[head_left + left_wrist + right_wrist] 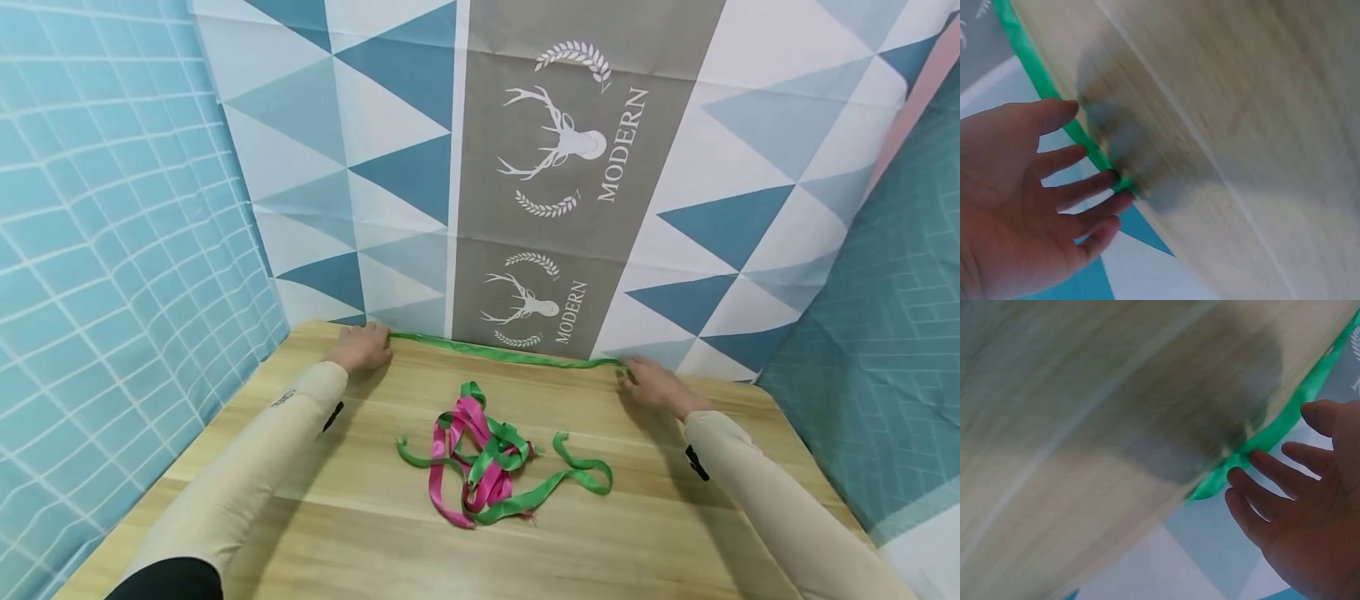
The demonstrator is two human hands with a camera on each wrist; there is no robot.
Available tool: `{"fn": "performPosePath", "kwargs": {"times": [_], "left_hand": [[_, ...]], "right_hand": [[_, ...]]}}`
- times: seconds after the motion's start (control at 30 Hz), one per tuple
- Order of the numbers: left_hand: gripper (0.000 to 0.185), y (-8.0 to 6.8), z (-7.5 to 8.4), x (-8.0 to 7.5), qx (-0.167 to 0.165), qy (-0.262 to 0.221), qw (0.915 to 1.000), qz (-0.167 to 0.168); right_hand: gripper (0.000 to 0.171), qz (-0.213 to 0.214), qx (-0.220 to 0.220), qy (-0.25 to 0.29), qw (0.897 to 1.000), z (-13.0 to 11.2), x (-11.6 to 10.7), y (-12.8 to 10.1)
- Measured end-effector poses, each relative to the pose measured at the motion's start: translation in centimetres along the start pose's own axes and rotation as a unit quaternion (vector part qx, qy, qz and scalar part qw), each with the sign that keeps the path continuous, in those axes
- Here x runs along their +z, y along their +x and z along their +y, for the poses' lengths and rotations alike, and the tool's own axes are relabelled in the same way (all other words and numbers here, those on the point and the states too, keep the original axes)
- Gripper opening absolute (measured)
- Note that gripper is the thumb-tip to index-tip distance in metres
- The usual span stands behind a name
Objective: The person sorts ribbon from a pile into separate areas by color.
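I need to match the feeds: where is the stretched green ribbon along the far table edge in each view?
Head: the green ribbon runs along the table's far edge, between left hand and right hand.
Left wrist: diagonal from upper left to the fingertips, ribbon at.
Right wrist: from upper right down to centre, beside the fingertips.
Shared landmark: the wooden table edge.

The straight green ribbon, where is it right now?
In the head view the straight green ribbon lies stretched along the table's far edge, between the left hand and right hand, behind the tangled ribbon pile.
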State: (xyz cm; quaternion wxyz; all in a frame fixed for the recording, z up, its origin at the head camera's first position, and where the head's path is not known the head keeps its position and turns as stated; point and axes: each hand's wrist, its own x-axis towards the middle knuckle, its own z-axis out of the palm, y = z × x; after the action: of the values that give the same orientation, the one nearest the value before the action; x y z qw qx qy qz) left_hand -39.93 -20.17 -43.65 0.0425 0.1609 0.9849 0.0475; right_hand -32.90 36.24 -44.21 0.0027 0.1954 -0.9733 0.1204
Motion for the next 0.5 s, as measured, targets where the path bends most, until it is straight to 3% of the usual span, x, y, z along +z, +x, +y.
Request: {"fn": "performPosePath", "kwargs": {"times": [0.1,0.23,0.37,0.5], "left_hand": [[0.046,-0.1,0.1,-0.6,-0.005,0.007,0.9999,0.009],[0.048,1.0,-0.5,-0.5,0.0,0.02,0.9996,0.019],[0.047,2.1,-0.9,-0.5,0.006,0.023,0.9997,0.01],[0.045,2.3,-1.6,-0.6,0.011,0.007,0.9999,0.005]], "right_hand": [[0.045,-0.002,0.027,0.019,0.999,0.3,0.3,-0.1],[0.056,-0.013,0.051,0.03,0.998,1.0,0.3,0.3],[0.046,-0.027,0.035,0.0,0.999,1.8,0.2,0.4],[0.047,-0.035,0.027,-0.056,0.997,2.0,0.3,-0.3]]}}
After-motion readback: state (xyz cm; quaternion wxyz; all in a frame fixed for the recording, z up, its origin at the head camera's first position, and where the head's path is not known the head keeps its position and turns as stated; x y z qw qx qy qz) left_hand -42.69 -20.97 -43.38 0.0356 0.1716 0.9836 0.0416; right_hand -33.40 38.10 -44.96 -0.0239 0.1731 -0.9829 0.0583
